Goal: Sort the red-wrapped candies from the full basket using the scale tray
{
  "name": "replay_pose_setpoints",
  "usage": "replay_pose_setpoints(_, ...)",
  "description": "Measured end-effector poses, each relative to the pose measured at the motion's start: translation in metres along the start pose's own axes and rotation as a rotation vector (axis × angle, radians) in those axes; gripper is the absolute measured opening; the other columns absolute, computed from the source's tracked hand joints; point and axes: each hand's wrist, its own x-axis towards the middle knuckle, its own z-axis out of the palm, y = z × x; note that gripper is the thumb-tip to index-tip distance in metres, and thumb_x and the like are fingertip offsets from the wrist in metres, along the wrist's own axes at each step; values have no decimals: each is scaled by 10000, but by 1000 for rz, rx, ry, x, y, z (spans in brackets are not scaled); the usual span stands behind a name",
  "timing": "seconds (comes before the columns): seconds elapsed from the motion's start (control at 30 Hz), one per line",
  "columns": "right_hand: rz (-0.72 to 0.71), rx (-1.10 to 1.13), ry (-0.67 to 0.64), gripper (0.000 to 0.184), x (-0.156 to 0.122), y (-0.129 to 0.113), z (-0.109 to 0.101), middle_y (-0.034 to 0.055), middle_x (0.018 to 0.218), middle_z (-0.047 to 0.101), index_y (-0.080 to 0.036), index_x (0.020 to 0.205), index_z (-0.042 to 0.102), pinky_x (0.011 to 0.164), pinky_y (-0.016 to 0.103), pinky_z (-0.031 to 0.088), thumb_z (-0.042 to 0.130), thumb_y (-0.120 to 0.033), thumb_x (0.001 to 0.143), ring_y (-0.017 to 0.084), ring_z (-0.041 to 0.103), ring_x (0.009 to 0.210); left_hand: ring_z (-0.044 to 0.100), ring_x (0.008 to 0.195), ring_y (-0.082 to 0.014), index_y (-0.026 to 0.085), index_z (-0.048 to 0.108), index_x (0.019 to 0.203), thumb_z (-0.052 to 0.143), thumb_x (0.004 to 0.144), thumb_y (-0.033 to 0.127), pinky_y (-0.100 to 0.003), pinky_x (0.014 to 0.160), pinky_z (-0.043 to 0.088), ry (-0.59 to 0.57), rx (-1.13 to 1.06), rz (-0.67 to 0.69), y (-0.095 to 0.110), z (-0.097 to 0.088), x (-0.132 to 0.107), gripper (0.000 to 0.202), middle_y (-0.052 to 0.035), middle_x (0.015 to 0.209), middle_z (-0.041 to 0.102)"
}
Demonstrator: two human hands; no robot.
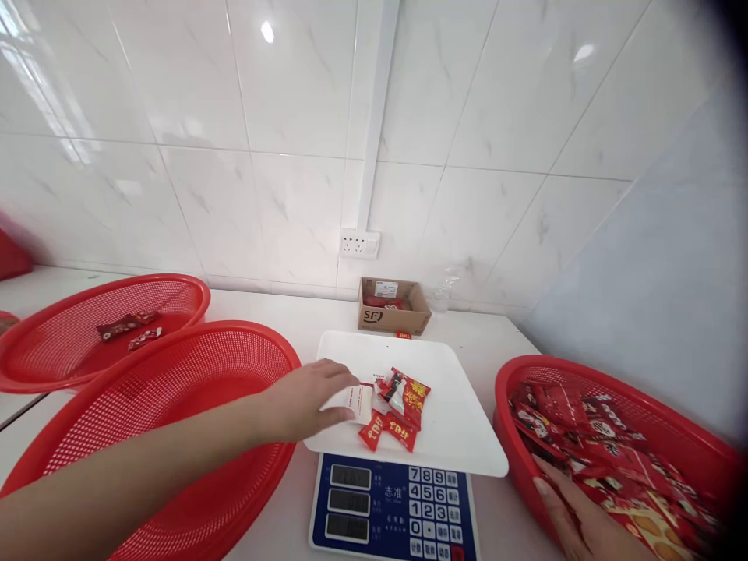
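Observation:
My left hand [307, 401] is over the white tray [461, 421] of a blue digital scale [389, 514]. Its fingers are stretched out, with the thumb apart, right beside a small white packet [360, 403]. Next to that packet lie a larger red snack packet [414, 399] and two small red packets [372, 430] with yellow lettering. On the right, my right hand [578, 510] reaches over the near-left rim of a red basket [507, 436]. Its thumb and a finger are extended close to many red snack packets [608, 436]; the other fingers are hidden.
Two red mesh baskets [251, 335] [175, 284] stand on the left; the farther one holds a few packets [125, 326]. Behind the scale sits an open cardboard box [393, 319], beside a clear plastic item [442, 298]. A tiled wall with a socket [360, 244] rises behind.

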Motion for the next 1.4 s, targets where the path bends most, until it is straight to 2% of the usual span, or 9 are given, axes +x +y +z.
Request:
replay_pose_setpoints(0.17,46,42,-30,492,1,-8,-12,65,1124,675,-241,1233,600,770,418,532,285,-451,918,277,678,910,490,1183,-281,201,547,1181,521,849,344,-448,957,433,-111,69,86,13,21,23,363,-110,1287,550)
replay_pose_setpoints(0.43,46,18,20,452,0,-11,-17,81,1090,689,-263,1207,621,718,403,553,355,-449,893,280,678,919,419,1265,-260,199,604,939,522,778,183,-388,958,448,-174,36,44,13,20,25,181,-74,1361,486)
replay_pose_setpoints(0.6,56,102,-3,480,1,-11,-14,90,1146,665,-241,1236,594,728,404,552,345,-471,896,276,664,959,453,1232,-225,172,604,899,466,767,80,-354,1012,417,-86,95,154,8,30,25,212,-75,1267,570)
replay_pose_setpoints(0.73,55,212,78,541,4,-19,-16,115,1229,613,-165,1213,589,874,449,505,347,-509,873,284,587,1103,499,1175,-236,153,608,881,482,737,52,-372,1018,413,24,186,153,7,23,13,216,-107,1212,600)
replay_pose_setpoints(0.87,-46,343,209,485,10,-54,-36,114,1214,617,-165,1137,621,921,416,490,372,-491,880,253,573,1119,531,1115,-217,167,601,852,413,754,31,-366,975,441,155,221,12,-3,2,-17,251,-87,1131,633)
replay_pose_setpoints(1.03,-440,515,107,321,17,-130,-53,78,1106,675,-232,1131,627,853,362,535,439,-367,907,206,631,1007,525,1161,-266,204,637,959,384,873,247,-438,954,456,156,204,-265,-21,-4,-60,271,-84,1202,616)
replay_pose_setpoints(1.17,-683,518,75,281,25,-178,-50,84,1171,643,-215,1135,617,871,395,521,519,-242,874,222,599,1039,470,1250,-281,293,554,1229,449,858,471,-450,1000,428,108,124,-386,-15,21,-98,424,-40,1328,550)
replay_pose_setpoints(1.27,-698,460,16,282,31,-196,-46,93,1193,624,-200,1086,637,864,413,518,558,-132,823,242,589,1039,548,1177,-253,379,338,1389,495,840,457,-373,914,508,51,75,-416,-6,51,-125,577,-13,1355,528)
replay_pose_setpoints(1.4,-666,534,-97,308,38,-202,-46,65,1097,656,-197,962,681,825,347,531,515,-7,786,205,604,977,578,1134,-280,396,177,1440,534,793,295,-381,863,536,70,203,-404,-3,89,-141,746,-16,1364,512)
